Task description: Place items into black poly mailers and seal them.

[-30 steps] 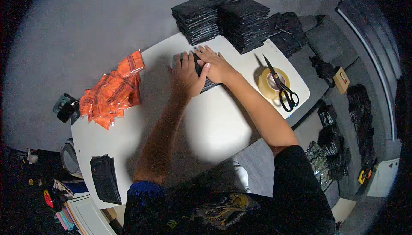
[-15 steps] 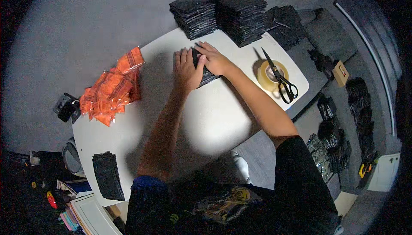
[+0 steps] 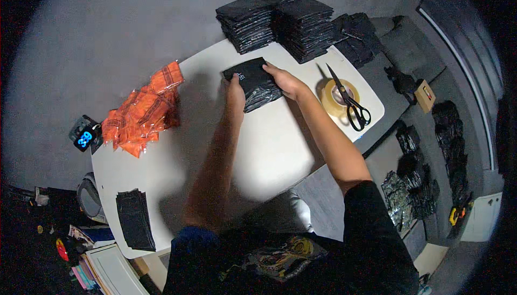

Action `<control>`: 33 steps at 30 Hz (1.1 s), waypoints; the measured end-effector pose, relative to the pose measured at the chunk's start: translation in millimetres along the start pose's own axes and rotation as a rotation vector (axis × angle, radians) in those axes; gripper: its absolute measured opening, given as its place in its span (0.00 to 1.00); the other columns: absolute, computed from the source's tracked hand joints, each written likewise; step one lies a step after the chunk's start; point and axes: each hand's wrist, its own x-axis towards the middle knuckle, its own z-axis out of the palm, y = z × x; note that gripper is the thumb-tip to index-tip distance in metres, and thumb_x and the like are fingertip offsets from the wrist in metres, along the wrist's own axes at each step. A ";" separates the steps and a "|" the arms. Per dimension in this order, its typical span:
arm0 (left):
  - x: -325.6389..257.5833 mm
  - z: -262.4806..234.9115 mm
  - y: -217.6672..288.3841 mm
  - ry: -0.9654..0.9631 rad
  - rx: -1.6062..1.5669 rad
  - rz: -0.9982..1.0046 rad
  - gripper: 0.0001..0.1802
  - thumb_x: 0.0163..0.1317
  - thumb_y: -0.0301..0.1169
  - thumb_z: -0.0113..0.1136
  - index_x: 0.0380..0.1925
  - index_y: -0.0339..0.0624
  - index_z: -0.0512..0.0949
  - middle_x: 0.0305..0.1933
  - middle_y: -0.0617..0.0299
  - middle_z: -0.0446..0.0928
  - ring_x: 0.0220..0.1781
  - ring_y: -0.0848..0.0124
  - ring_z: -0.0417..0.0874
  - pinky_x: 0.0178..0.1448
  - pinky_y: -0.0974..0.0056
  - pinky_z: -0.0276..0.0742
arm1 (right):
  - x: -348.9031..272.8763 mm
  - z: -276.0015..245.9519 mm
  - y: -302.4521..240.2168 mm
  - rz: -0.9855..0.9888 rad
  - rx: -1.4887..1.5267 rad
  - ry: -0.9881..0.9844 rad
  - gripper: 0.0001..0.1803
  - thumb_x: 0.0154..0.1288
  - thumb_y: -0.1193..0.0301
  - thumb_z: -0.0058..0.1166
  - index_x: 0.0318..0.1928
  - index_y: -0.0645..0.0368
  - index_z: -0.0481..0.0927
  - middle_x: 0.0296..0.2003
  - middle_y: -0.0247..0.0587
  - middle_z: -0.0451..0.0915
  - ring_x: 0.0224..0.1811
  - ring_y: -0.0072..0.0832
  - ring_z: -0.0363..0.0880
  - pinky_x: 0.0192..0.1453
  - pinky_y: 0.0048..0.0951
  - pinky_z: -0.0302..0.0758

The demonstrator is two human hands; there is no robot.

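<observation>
A flat black plastic packet [image 3: 256, 87] with a small white mark is held between my hands over the middle of the white table [image 3: 258, 155]. My left hand [image 3: 235, 99] grips its left edge, with the fingers partly hidden. On the upper right edge, my right hand [image 3: 287, 82] has its thumb on top and its fingers mostly out of sight underneath. Beyond the packet stand tall stacks of similar black packets [image 3: 302, 28]. Right of my right hand, black scissors [image 3: 347, 98] lie across a roll of clear tape [image 3: 332, 100].
Orange packets in clear wrap [image 3: 142, 110] are heaped at the table's left edge, beside a digital clock [image 3: 83, 136]. Black folded pieces [image 3: 135, 219] lie at the near left corner. More black packets [image 3: 417, 174] and a small tan box [image 3: 425, 96] are off to the right.
My hands were lying flat over the packet. Now they have moved apart to its two sides and grip it, leaving its top uncovered.
</observation>
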 end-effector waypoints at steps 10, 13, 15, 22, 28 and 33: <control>-11.9 0.5 16.6 0.026 1.236 0.875 0.38 0.75 0.39 0.54 0.77 0.23 0.62 0.83 0.33 0.60 0.85 0.34 0.58 0.88 0.38 0.52 | 15.8 13.4 -8.9 -0.436 -1.284 0.144 0.36 0.85 0.51 0.42 0.85 0.51 0.59 0.85 0.60 0.53 0.87 0.57 0.50 0.88 0.59 0.51; -18.4 -6.9 11.9 -0.064 1.364 0.800 0.40 0.74 0.42 0.55 0.79 0.28 0.62 0.84 0.38 0.60 0.86 0.38 0.57 0.86 0.32 0.53 | 10.1 24.0 1.3 -0.427 -1.415 0.078 0.35 0.84 0.55 0.40 0.84 0.54 0.60 0.85 0.52 0.55 0.88 0.55 0.51 0.86 0.68 0.54; -18.9 -14.6 7.3 -0.029 1.433 0.851 0.41 0.73 0.43 0.55 0.80 0.31 0.60 0.86 0.42 0.58 0.87 0.40 0.57 0.84 0.27 0.55 | 5.7 27.7 2.6 -0.449 -1.465 0.105 0.36 0.84 0.52 0.38 0.84 0.53 0.59 0.85 0.49 0.55 0.89 0.50 0.48 0.87 0.67 0.51; -21.0 -21.3 10.6 -0.070 1.446 0.874 0.44 0.72 0.44 0.56 0.82 0.33 0.58 0.87 0.43 0.56 0.88 0.42 0.55 0.85 0.26 0.51 | -6.2 15.9 3.1 -0.402 -1.444 0.122 0.36 0.85 0.51 0.35 0.84 0.55 0.59 0.86 0.46 0.53 0.90 0.47 0.46 0.88 0.65 0.48; -22.9 -26.0 24.2 0.005 1.570 0.797 0.44 0.70 0.45 0.58 0.80 0.29 0.62 0.87 0.42 0.57 0.88 0.44 0.56 0.85 0.26 0.50 | -8.3 7.0 -0.5 -0.370 -1.520 0.165 0.35 0.86 0.52 0.35 0.83 0.56 0.61 0.86 0.49 0.54 0.89 0.49 0.49 0.88 0.64 0.49; -36.9 9.8 24.9 -0.016 1.367 0.762 0.35 0.77 0.42 0.52 0.77 0.30 0.66 0.85 0.43 0.61 0.88 0.44 0.57 0.85 0.27 0.50 | -5.9 21.9 1.1 -0.500 -1.489 0.168 0.33 0.85 0.56 0.37 0.82 0.59 0.64 0.85 0.52 0.57 0.88 0.51 0.52 0.87 0.65 0.52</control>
